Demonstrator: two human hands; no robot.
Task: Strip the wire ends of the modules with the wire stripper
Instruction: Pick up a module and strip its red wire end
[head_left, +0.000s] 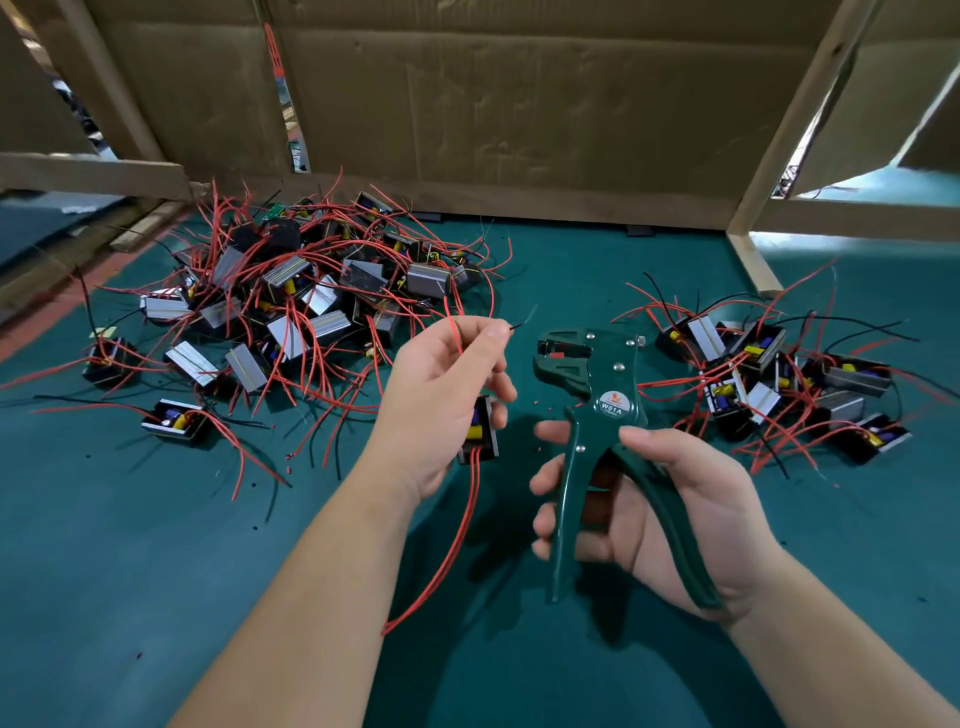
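Single wide-angle head view: faces forward-down, close above left hand (441, 405), right hand (670, 499), table (156, 571).

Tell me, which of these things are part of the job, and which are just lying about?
In the job:
wire stripper in the right hand
module in the left hand, its wire end pinched
large module pile
small module pile

Lying about:
cardboard wall
wooden frame
insulation scraps on the green mat
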